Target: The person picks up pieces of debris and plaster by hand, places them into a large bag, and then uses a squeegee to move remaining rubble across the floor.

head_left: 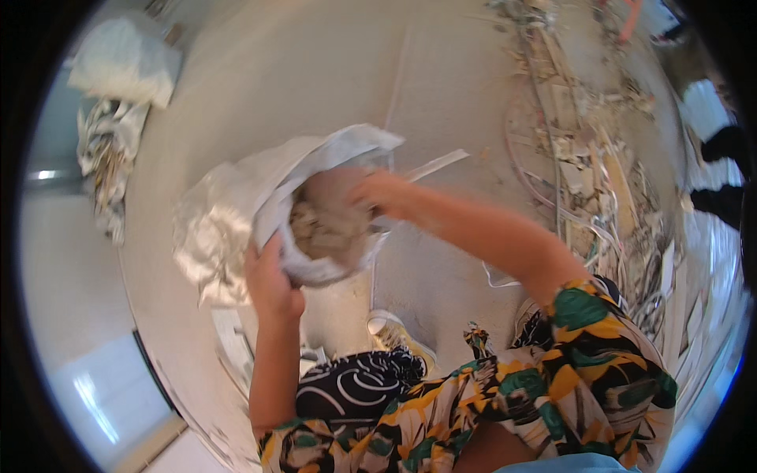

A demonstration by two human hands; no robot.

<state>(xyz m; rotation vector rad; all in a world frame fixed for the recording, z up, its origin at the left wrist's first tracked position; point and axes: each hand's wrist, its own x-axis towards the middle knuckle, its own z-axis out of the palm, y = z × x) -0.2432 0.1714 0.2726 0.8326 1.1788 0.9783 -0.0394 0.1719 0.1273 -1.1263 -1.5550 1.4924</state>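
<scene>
A white woven sack [219, 195] leans on the floor in front of me with its mouth towards me. Broken, dusty debris [325, 230] shows inside it. My left hand [275, 281] grips the near left part of the folded rim, thumb on top. My right hand [384, 192] is at the right side of the mouth, fingers bent inward over the opening. Motion blurs it, and whether it holds a piece of debris or the rim cannot be told. A brownish blurred patch lies beside its fingers. Behind the right wrist, a pale flat strip [440, 164] extends to the right.
Splintered boards and rubble [582, 159] run along the right, with a hose [520, 159] and cables among them. At the upper left stand a full white sack [127, 59] and a debris-filled sack [112, 148]. Pale scraps [233, 343] lie near my left forearm. Dark shoes [718, 204] appear at far right.
</scene>
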